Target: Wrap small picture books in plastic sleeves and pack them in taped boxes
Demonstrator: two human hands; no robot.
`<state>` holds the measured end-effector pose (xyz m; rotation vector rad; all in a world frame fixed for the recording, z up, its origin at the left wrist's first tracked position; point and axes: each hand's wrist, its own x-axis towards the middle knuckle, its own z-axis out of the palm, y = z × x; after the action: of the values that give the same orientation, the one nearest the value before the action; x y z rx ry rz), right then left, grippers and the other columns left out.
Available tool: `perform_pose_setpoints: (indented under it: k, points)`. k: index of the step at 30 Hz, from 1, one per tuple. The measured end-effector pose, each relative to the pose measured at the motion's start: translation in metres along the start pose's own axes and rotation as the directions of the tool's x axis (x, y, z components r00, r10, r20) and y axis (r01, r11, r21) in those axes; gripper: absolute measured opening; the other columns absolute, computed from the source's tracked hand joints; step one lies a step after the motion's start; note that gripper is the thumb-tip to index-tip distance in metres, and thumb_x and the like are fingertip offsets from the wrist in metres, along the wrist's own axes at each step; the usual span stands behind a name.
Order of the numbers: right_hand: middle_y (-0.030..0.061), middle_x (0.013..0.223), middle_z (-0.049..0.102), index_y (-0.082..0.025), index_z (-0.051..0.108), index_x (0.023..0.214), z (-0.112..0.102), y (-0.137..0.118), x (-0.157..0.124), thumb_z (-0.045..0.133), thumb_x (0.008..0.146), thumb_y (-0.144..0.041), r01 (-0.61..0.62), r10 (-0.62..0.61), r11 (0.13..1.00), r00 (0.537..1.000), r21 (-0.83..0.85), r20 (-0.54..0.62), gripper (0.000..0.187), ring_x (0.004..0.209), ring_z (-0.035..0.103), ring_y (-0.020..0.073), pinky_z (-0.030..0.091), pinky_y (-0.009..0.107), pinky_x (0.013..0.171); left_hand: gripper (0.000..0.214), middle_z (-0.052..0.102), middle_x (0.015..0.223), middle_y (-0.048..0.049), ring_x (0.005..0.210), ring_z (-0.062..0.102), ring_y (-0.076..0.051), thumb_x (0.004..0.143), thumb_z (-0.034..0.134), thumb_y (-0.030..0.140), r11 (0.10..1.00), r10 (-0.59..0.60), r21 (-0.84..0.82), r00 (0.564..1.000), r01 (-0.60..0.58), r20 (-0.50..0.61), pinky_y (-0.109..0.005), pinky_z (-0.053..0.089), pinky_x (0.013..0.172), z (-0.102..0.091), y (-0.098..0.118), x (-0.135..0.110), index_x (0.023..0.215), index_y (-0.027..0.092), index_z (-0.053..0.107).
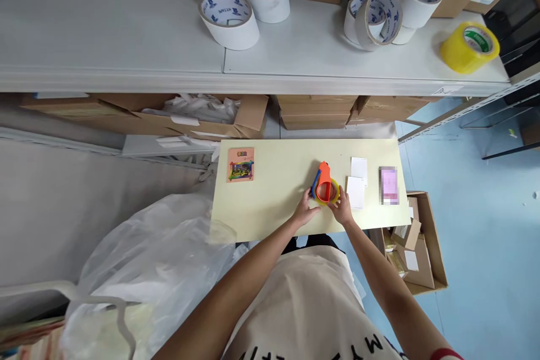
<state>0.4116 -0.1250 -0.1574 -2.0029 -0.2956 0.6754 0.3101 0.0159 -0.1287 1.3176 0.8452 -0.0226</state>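
An orange and blue tape dispenser (324, 175) with a roll of yellow tape (335, 191) in it is on the pale yellow table (278, 180), near the front edge. My left hand (305, 211) grips it from the left, fingertips at its blue side and thumb pointing inward. From the other side my right hand (342, 209) holds the tape roll, with the thumb at its near rim. Just right of that hand lie white paper cards (355, 192). A pink card with a colourful picture (241, 165) lies at the table's far left, and a blurred purple item (388, 185) at the right.
Above the table runs a grey shelf (139, 39) with white tape rolls (266, 3) and a yellow one (469, 48). An open carton (248, 115) sits behind the table. A box of small cartons (439, 270) stands right, clear plastic sheeting (169, 259) left.
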Motion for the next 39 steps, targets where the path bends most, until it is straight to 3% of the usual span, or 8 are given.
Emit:
perform_pose_setpoints:
  k: [9, 15, 22, 27, 29, 31, 35, 39]
  points:
    - [0.0192, 0.14, 0.039, -0.021, 0.03, 0.144, -0.005, -0.025, -0.037, 0.05, 0.088, -0.03, 0.267, -0.296, 0.932, 0.951, -0.246, -0.089, 0.061, 0.134, 0.037, 0.032, 0.041, 0.058, 0.103, 0.087, 0.029, 0.156, -0.0184, 0.142, 0.033, -0.035, 0.065, 0.078, 0.025, 0.989, -0.116, -0.104, 0.989, 0.106, -0.09, -0.053, 0.035, 0.109, -0.012, -0.014, -0.027, 0.141, 0.024, 0.036]
    - [0.0152, 0.118, 0.058, -0.021, 0.048, 0.129, 0.023, -0.052, -0.055, 0.044, 0.088, -0.019, 0.536, -0.525, 0.813, 0.844, -0.227, 0.113, 0.041, 0.113, 0.056, 0.0271, 0.05, 0.051, 0.094, 0.065, 0.047, 0.146, -0.0169, 0.137, 0.044, -0.031, 0.074, 0.068, 0.033, 0.993, -0.087, 0.065, 0.99, 0.095, -0.114, -0.045, 0.041, 0.108, -0.06, -0.02, -0.091, 0.134, 0.019, 0.049]
    - [0.006, 0.09, 0.069, -0.02, 0.059, 0.117, 0.115, -0.092, -0.063, 0.041, 0.088, -0.016, 0.664, -0.498, 0.744, 0.622, -0.071, 0.604, 0.035, 0.077, 0.066, 0.0173, 0.056, 0.032, 0.075, 0.041, 0.066, 0.124, -0.0122, 0.115, 0.063, -0.029, 0.081, 0.055, 0.035, 0.902, 0.043, 0.409, 0.916, 0.136, -0.399, -0.042, 0.049, 0.099, -0.141, -0.033, -0.169, 0.118, 0.019, 0.062]
    - [0.0077, 0.101, 0.069, -0.022, 0.065, 0.111, 0.194, -0.129, -0.102, 0.05, 0.085, -0.016, 0.753, -0.343, 0.652, 0.398, -0.09, 0.851, 0.03, 0.095, 0.065, 0.0213, 0.053, 0.036, 0.086, 0.033, 0.066, 0.121, -0.012, 0.115, 0.06, -0.029, 0.082, 0.055, 0.032, 0.844, 0.238, 0.477, 0.625, 0.246, -0.744, -0.044, 0.046, 0.102, -0.206, -0.069, -0.239, 0.111, 0.02, 0.064]
    - [0.0092, 0.112, 0.065, -0.022, 0.066, 0.111, 0.233, -0.145, -0.124, 0.057, 0.082, -0.018, 0.796, -0.331, 0.604, 0.296, -0.041, 0.896, 0.03, 0.109, 0.059, 0.0238, 0.048, 0.04, 0.096, 0.035, 0.064, 0.123, -0.0136, 0.117, 0.059, -0.03, 0.08, 0.057, 0.033, 0.882, 0.219, 0.385, 0.489, 0.27, -0.845, -0.044, 0.045, 0.103, -0.234, -0.093, -0.262, 0.112, 0.019, 0.063]
    - [0.0103, 0.123, 0.06, -0.023, 0.066, 0.114, 0.276, -0.159, -0.148, 0.063, 0.08, -0.021, 0.816, -0.334, 0.577, 0.215, 0.018, 0.918, 0.034, 0.119, 0.054, 0.0254, 0.043, 0.043, 0.104, 0.044, 0.062, 0.126, -0.0151, 0.119, 0.058, -0.031, 0.077, 0.061, 0.032, 0.937, 0.097, 0.225, 0.419, 0.266, -0.903, -0.045, 0.044, 0.103, -0.262, -0.118, -0.277, 0.118, 0.017, 0.059]
    - [0.0127, 0.139, 0.051, -0.023, 0.062, 0.124, 0.357, -0.173, -0.187, 0.072, 0.074, -0.023, 0.832, -0.309, 0.552, 0.142, 0.056, 0.94, 0.051, 0.133, 0.043, 0.0292, 0.038, 0.047, 0.108, 0.072, 0.054, 0.139, -0.016, 0.129, 0.051, -0.033, 0.066, 0.071, 0.029, 0.989, -0.13, -0.08, 0.47, 0.124, -0.873, -0.045, 0.041, 0.106, -0.301, -0.153, -0.281, 0.133, 0.016, 0.048]
    - [0.0103, 0.118, 0.066, -0.02, 0.067, 0.114, 0.393, -0.174, -0.208, 0.062, 0.078, -0.011, 0.89, -0.292, 0.456, 0.142, 0.007, 0.946, 0.038, 0.116, 0.059, 0.0251, 0.047, 0.042, 0.099, 0.073, 0.053, 0.141, -0.0145, 0.136, 0.043, -0.034, 0.058, 0.079, 0.032, 0.958, -0.193, -0.271, 0.481, -0.098, -0.855, -0.045, 0.035, 0.11, -0.312, -0.159, -0.276, 0.125, 0.019, 0.055]
